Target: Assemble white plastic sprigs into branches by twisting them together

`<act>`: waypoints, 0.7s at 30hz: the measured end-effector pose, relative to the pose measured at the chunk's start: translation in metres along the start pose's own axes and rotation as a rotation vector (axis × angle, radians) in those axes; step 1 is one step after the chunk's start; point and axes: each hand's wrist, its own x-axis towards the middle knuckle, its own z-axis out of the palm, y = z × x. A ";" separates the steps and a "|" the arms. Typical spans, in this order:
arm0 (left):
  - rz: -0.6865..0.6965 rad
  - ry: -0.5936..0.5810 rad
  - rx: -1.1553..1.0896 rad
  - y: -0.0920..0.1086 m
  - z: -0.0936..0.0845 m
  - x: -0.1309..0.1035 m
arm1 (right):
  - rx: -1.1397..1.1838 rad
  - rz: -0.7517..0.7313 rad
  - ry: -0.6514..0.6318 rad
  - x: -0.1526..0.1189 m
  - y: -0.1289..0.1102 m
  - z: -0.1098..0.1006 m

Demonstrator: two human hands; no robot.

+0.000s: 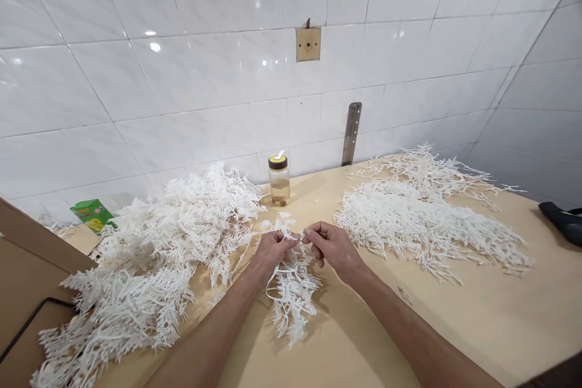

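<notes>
My left hand [273, 250] and right hand [331, 245] pinch one white frilly plastic sprig [291, 291]; the heaped pile [150, 267] lies at nine o'clock.

We see bare counter [364, 339] in front and to the right; the left heap [150, 267], the right heap [422, 218] and a jar [279, 180] (between them) block the back.

both bare forearms reach forward from the bottom edge and converge at the middle. the left hand [271, 250] and right hand [331, 245] sit knuckles up, nearly touching, fingers curled in, thumb and fingertips pinched together facing each other.
</notes>
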 end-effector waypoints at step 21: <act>-0.083 -0.150 0.065 0.007 -0.003 -0.003 | -0.310 0.017 -0.151 -0.001 -0.004 -0.009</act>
